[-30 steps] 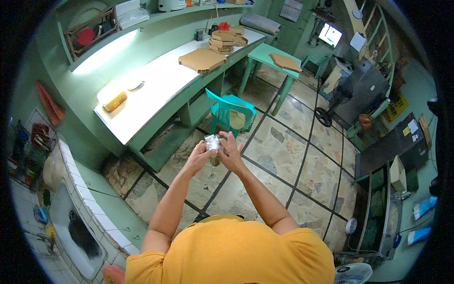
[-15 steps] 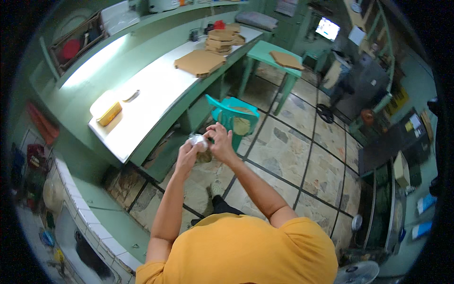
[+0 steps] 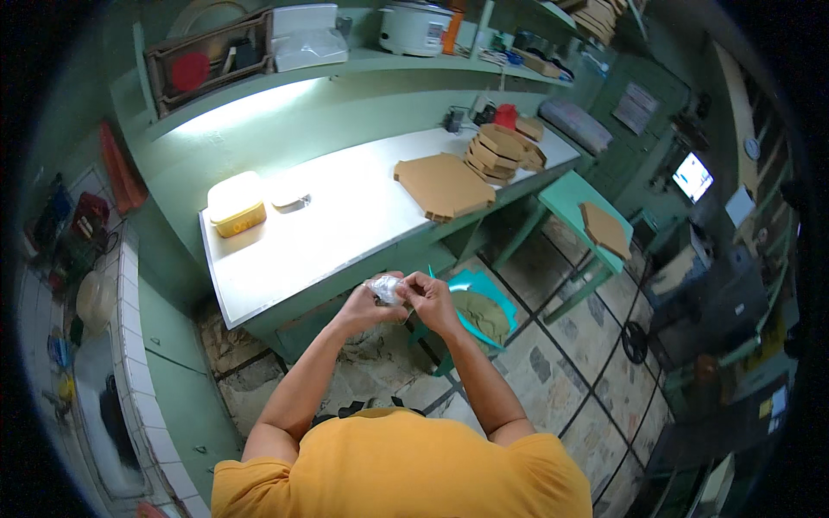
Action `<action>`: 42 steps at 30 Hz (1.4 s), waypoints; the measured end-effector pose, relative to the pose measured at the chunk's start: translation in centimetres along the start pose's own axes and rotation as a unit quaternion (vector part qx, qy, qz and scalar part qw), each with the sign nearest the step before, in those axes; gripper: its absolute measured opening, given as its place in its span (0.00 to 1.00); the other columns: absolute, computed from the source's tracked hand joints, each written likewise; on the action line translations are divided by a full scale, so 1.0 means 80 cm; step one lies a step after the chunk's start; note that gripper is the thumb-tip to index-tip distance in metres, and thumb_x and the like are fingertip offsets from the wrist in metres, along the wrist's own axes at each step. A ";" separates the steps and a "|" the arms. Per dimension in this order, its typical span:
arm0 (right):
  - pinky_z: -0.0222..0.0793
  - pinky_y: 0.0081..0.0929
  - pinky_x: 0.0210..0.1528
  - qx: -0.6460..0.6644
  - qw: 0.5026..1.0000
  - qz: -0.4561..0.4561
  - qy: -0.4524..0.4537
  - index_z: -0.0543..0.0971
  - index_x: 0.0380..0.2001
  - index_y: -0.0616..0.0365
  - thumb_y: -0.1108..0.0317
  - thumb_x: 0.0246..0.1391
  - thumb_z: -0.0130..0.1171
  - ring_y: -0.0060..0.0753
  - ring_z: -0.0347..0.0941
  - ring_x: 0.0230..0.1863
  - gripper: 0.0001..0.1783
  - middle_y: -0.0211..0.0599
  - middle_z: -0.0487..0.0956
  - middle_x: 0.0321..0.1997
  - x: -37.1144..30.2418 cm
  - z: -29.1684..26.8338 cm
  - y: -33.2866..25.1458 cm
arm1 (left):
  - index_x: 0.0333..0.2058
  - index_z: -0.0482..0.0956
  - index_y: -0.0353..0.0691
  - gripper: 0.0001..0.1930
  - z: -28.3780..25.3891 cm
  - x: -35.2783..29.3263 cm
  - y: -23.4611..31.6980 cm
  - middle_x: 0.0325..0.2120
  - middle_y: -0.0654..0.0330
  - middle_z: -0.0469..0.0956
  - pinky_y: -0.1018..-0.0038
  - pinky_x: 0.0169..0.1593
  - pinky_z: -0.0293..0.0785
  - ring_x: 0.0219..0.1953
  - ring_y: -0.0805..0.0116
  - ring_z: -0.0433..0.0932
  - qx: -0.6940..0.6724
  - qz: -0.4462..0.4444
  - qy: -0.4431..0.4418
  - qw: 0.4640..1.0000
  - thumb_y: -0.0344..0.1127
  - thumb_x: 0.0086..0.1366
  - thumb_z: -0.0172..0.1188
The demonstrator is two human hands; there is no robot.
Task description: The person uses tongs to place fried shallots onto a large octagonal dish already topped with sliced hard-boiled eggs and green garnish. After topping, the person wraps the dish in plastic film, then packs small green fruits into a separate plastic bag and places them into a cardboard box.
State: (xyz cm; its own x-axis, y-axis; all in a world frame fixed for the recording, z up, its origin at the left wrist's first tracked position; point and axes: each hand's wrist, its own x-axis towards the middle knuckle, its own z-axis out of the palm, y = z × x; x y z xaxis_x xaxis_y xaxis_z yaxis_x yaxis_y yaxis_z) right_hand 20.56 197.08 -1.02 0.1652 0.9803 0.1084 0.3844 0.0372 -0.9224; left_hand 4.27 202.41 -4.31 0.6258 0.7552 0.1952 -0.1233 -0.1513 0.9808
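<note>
My left hand [image 3: 364, 312] is closed around a small crumpled see-through plastic bag [image 3: 386, 289], which looks whitish and shiny. The fingertips of my right hand [image 3: 432, 304] pinch at the bag's right side. Whether anything is inside the bag is too small to tell. Both hands are in front of my body, just short of the counter's front edge. Beside my right hand stands a turquoise plastic chair [image 3: 509, 304] with a greyish-green pad on its seat.
On the white counter [image 3: 319, 203] are a yellow tub [image 3: 239, 211], a flat cardboard box [image 3: 442, 186] and several stacked boxes [image 3: 496, 148]. Another cardboard piece [image 3: 604, 229] lies on a green table [image 3: 580, 200]. A shelf above holds a rice cooker [image 3: 416, 28]. At left is a sink [image 3: 105, 414].
My view has swung toward the counter, so it fills more of the picture. My right fingers, earlier raised and spread beside the plastic bag, now pinch it.
</note>
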 end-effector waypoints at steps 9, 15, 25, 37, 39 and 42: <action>0.68 0.25 0.30 -0.012 0.988 -0.151 0.039 0.79 0.29 0.63 0.68 0.52 0.64 0.25 0.72 0.25 0.08 0.39 0.78 0.23 0.119 -0.113 0.000 | 0.59 0.68 0.41 0.42 0.016 0.134 -0.024 0.58 0.53 0.67 0.53 0.62 0.53 0.63 0.54 0.61 0.397 -0.004 -0.044 0.917 0.61 0.51 0.66; 0.67 0.28 0.29 -0.011 0.993 -0.094 0.069 0.78 0.28 0.61 0.70 0.52 0.61 0.32 0.72 0.23 0.06 0.40 0.76 0.23 0.122 -0.158 0.045 | 0.68 0.51 0.46 0.36 -0.092 0.186 0.009 0.68 0.48 0.51 0.56 0.69 0.47 0.69 0.49 0.49 0.341 -0.026 0.083 0.936 0.49 0.67 0.56; 0.65 0.32 0.28 -0.070 0.990 -0.058 0.104 0.76 0.27 0.63 0.70 0.52 0.61 0.36 0.71 0.24 0.07 0.41 0.76 0.23 0.165 -0.182 0.085 | 0.60 0.66 0.42 0.29 -0.409 0.312 0.260 0.57 0.49 0.69 0.63 0.64 0.60 0.62 0.53 0.65 0.594 0.235 0.293 0.711 0.40 0.62 0.64; 0.70 0.30 0.29 -0.107 0.992 0.058 0.020 0.80 0.28 0.61 0.68 0.50 0.64 0.33 0.77 0.26 0.07 0.41 0.80 0.24 0.320 -0.048 0.008 | 0.47 0.80 0.43 0.17 -0.941 0.490 0.436 0.45 0.50 0.79 0.62 0.51 0.71 0.49 0.51 0.77 0.596 0.046 0.492 0.633 0.42 0.65 0.54; 0.70 0.28 0.30 -0.108 0.991 0.075 0.011 0.81 0.28 0.61 0.68 0.50 0.65 0.30 0.76 0.26 0.07 0.40 0.80 0.25 0.366 -0.007 0.001 | 0.49 0.79 0.42 0.20 -0.984 0.512 0.445 0.47 0.51 0.79 0.62 0.51 0.71 0.50 0.52 0.77 0.641 -0.063 0.450 0.619 0.44 0.60 0.59; 0.70 0.30 0.30 -0.115 0.992 0.053 -0.012 0.80 0.28 0.61 0.67 0.50 0.65 0.33 0.76 0.26 0.08 0.41 0.80 0.26 0.440 0.049 0.005 | 0.49 0.79 0.40 0.25 -1.025 0.544 0.459 0.48 0.50 0.78 0.63 0.51 0.72 0.51 0.52 0.77 0.725 -0.184 0.339 0.571 0.44 0.53 0.64</action>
State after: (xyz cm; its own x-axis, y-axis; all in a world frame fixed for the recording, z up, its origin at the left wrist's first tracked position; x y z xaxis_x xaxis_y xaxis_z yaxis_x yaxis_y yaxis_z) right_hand 22.97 232.36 0.96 0.1951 0.9808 0.0029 0.5642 -0.1098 -0.8183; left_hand -36.18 282.06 40.36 -0.0984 0.9049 0.4142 0.9949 0.0992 0.0195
